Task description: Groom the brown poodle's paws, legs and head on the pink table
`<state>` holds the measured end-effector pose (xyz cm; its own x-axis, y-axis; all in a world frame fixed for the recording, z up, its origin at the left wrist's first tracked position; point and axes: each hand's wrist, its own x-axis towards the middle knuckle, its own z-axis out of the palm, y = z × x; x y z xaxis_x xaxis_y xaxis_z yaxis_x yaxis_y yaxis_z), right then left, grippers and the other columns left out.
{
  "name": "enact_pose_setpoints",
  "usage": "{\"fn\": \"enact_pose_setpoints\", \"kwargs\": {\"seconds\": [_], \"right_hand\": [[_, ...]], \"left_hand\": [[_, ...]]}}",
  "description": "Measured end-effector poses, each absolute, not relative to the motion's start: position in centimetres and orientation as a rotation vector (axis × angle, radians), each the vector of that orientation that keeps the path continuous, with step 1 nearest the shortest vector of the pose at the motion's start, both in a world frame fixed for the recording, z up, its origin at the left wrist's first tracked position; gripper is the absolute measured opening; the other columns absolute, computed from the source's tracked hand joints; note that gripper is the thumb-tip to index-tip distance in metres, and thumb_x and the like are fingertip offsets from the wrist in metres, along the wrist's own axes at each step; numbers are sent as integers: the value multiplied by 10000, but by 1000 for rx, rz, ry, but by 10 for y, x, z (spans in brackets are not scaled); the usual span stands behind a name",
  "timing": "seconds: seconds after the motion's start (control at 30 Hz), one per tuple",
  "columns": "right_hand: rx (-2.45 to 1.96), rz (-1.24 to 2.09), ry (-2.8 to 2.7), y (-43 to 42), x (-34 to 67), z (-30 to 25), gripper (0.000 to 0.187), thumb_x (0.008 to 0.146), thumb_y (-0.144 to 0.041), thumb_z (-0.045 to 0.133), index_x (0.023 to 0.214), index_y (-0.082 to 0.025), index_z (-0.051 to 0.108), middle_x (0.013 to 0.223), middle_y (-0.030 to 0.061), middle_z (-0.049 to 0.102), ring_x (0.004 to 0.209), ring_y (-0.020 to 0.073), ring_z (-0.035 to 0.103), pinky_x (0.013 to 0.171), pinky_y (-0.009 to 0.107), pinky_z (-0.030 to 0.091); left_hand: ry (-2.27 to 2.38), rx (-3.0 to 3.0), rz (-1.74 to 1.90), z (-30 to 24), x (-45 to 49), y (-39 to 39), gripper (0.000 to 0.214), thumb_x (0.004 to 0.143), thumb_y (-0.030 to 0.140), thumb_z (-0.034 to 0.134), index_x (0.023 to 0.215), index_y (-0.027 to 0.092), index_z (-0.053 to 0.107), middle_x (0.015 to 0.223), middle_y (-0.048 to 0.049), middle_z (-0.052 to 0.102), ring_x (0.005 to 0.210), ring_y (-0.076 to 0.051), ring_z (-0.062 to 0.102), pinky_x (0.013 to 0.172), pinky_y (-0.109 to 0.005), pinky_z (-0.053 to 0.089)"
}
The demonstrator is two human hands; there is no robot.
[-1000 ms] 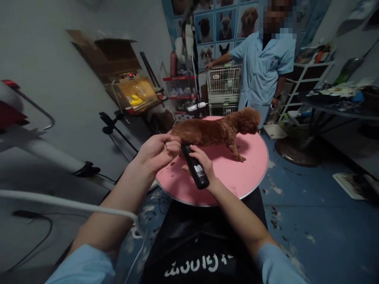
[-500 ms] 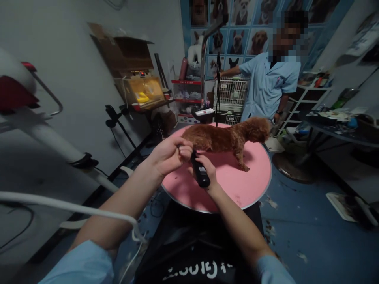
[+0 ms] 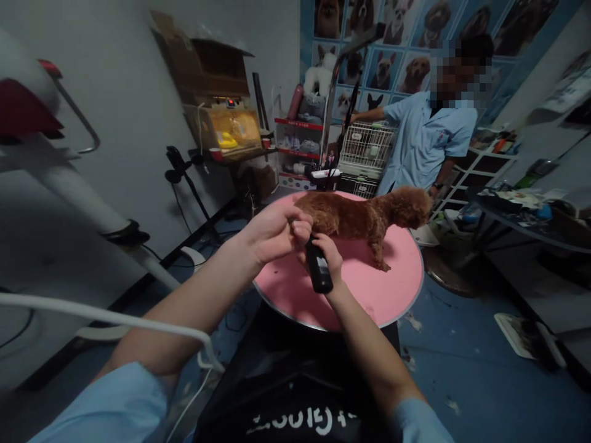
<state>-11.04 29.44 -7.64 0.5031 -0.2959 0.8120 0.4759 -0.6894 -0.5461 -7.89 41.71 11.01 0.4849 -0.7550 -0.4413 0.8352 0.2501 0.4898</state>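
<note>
A small brown curly dog [image 3: 364, 216] stands on a round pink grooming table [image 3: 397, 289], head toward the right. My left hand [image 3: 272, 232] is closed at the dog's rear end, pinching something there, probably its tail. My right hand [image 3: 329, 261] is wrapped round a black electric clipper [image 3: 317, 271], whose upper end points up at the dog's rear, just under my left fingers.
Another person in a light blue shirt [image 3: 427, 144] stands behind the table by a white wire cage [image 3: 367, 144]. A white hose [image 3: 101, 317] crosses at lower left. A dryer stand [image 3: 69, 191], shelves, a cardboard box and a cluttered dark table [image 3: 530, 212] surround the blue floor.
The view has tilted upward and shifted. Both hands stay at the dog's rear, the clipper now more upright. The dog has kept its stance.
</note>
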Motion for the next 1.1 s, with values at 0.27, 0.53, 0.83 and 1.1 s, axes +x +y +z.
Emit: {"fn": "enact_pose_setpoints", "kwargs": {"seconds": [0.27,0.53,0.83,1.1], "right_hand": [[-2032,-1081,-162,299,-110,-106,322,775,-374,666,1055,-225,611,1114,86,665,1021,220,647,888,349,529],[-2218,-964,-261,279,-92,-114,306,844,-222,515,1122,-265,635,1234,66,620,1138,218,603,878,328,540],[-2275,-945,-300,263,-84,-121,366,819,-210,544,1171,-271,623,1216,52,633,1035,219,641,838,330,542],[-2082,-939,-213,240,-70,-104,286,739,-315,658,1010,-222,645,1031,60,679,958,242,642,885,397,512]], "left_hand": [[84,746,-1077,111,-77,417,235,731,-34,354,772,196,331,618,40,326,376,-46,321,307,-114,348],[106,705,-1111,112,-76,416,212,775,8,374,753,208,305,597,47,287,374,-53,309,294,-121,349],[45,727,-1083,111,-74,417,231,700,-21,376,738,199,318,597,42,315,363,-45,321,297,-121,341],[-29,759,-1053,105,-68,424,231,650,-30,380,746,181,372,586,39,336,370,-40,324,313,-107,333]]}}
